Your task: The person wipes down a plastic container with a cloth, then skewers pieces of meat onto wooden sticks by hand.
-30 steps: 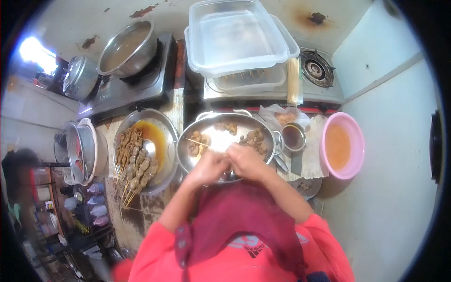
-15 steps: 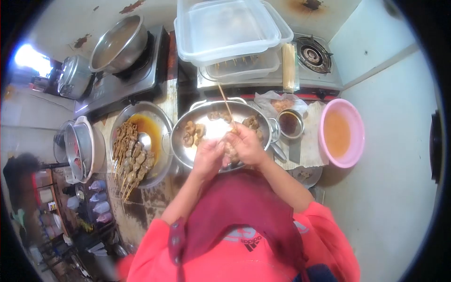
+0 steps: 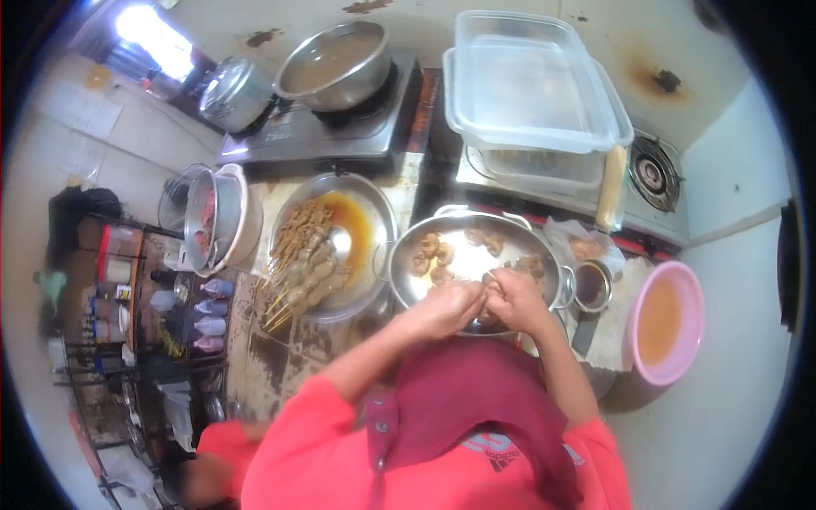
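Observation:
My left hand (image 3: 448, 307) and my right hand (image 3: 516, 299) meet over the front of a shiny two-handled metal pan (image 3: 406, 270). Both are closed, fingertips together; whatever lies between them is hidden or too small to make out. Brown meat pieces (image 3: 432, 252) lie in small piles at the pan's left, back and right. To the left, a wide metal basin (image 3: 385, 216) holds brown sauce (image 3: 350, 214) and several loaded skewers (image 3: 299, 255), their bare stick ends pointing down to the left.
Stacked clear plastic containers (image 3: 531, 85) stand at the back, beside a bundle of sticks (image 3: 611, 189). A cup of dark liquid (image 3: 592, 286) and a pink basin (image 3: 699, 327) sit at right. A pot (image 3: 340, 72) rests on the stove. Another person (image 3: 223, 466) is at lower left.
The view has swung left, so everything appears farther right. The stick that rose from between my hands half a second ago no longer shows. The other person has come further into view.

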`<move>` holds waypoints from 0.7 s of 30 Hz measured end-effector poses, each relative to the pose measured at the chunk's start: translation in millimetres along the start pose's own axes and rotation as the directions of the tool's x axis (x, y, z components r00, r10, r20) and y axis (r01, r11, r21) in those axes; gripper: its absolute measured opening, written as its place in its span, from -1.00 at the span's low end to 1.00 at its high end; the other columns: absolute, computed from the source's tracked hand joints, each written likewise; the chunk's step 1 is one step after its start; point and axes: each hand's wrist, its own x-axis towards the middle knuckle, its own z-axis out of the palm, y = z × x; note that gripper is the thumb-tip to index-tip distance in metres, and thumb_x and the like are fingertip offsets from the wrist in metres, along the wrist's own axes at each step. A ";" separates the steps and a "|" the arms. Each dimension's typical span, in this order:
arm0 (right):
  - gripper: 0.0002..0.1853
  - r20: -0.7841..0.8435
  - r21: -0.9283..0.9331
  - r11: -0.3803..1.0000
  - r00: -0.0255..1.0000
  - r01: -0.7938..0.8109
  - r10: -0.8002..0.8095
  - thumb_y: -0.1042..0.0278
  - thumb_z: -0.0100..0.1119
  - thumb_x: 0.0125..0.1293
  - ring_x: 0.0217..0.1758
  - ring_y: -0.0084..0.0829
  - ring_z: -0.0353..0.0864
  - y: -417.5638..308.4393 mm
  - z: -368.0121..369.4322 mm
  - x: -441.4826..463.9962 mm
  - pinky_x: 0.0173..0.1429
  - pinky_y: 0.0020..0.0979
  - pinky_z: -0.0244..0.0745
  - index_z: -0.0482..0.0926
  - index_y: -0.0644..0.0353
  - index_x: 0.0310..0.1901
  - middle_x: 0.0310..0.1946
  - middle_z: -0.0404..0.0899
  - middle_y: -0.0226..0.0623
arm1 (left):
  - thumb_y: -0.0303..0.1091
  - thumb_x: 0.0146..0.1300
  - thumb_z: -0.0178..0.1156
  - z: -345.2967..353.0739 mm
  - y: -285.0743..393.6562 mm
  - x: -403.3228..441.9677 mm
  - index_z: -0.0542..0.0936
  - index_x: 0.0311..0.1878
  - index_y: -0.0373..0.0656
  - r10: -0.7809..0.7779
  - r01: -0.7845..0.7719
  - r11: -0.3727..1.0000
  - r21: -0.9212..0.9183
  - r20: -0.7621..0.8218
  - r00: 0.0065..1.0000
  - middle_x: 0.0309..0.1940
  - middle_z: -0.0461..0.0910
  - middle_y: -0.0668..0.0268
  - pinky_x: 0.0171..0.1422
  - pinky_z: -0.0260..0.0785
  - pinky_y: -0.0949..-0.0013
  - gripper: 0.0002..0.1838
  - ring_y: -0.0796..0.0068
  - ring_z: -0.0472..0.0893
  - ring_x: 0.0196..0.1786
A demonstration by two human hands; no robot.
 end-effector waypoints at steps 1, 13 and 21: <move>-0.79 -0.044 0.024 1.000 0.999 0.017 -0.016 0.29 0.13 0.03 -0.43 -0.03 0.52 -1.6 3.4 -0.3 -0.37 -0.21 0.40 0.43 0.28 -0.43 -0.50 0.49 -0.01 | -0.39 0.27 -0.06 0.7 0.1 -0.1 0.40 -0.43 -0.31 -0.008 0.006 0.999 -0.035 -0.035 0.999 -0.54 0.47 0.02 -0.31 0.31 0.14 -0.80 0.02 0.51 -0.41; -0.88 -0.315 -0.149 0.969 0.919 0.199 -0.238 0.49 0.11 0.02 -0.52 -0.17 0.48 -4.6 22.3 0.0 -0.44 -0.28 0.38 0.46 0.28 -0.37 -0.53 0.44 -0.16 | -0.40 0.26 -0.09 49.7 -19.0 8.4 0.47 -0.46 -0.23 -0.503 0.208 0.620 -0.756 -0.180 0.846 -0.62 0.43 0.44 -0.54 0.18 0.60 -0.78 0.72 0.35 -0.58; -0.85 -0.062 0.269 0.961 0.995 -0.062 0.081 0.46 0.15 0.09 -0.37 -0.16 0.53 -3.4 2.3 3.8 -0.25 -0.32 0.40 0.48 0.30 -0.29 -0.41 0.48 -0.11 | -0.41 0.29 0.07 24.6 -12.9 -2.5 0.45 -0.18 -0.26 -0.384 0.161 0.398 -0.903 -0.004 0.923 -0.38 0.56 0.32 -0.37 0.41 0.59 -0.87 0.66 0.53 -0.42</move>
